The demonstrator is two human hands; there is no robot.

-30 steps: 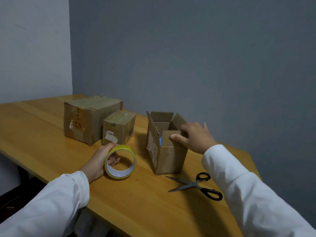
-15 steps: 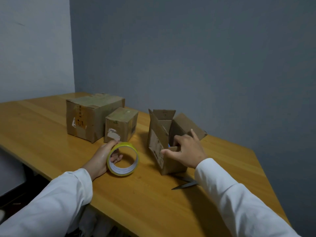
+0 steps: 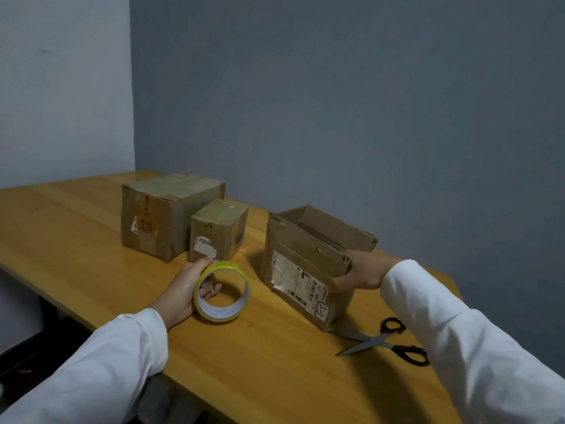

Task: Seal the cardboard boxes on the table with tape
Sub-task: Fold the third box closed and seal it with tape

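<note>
Head view is showing the open box point(image 3: 308, 270) sitting turned on the worktop point(image 3: 91, 270), its labelled long side now facing the person where a moment ago a narrow end was facing them; the flaps are still standing open. The right hand point(image 3: 357, 275) is gripping the box's near right corner, thumb on the front face and fingers apparently curled over the top edge, though they are partly hidden. The left hand point(image 3: 183, 289) is holding the yellow tape roll point(image 3: 222, 293) upright on the worktop just left of the box, fingers hooked through its core, much as before. The scissors point(image 3: 386, 341), briefly hidden behind the arm, are lying in plain sight again beside the box's front corner. Two boxes, the large box point(image 3: 165, 215) and the small box point(image 3: 218, 229), are standing behind, already looking taped. Judging from this, the turning is setting up flap closing, with taping to follow.
</note>
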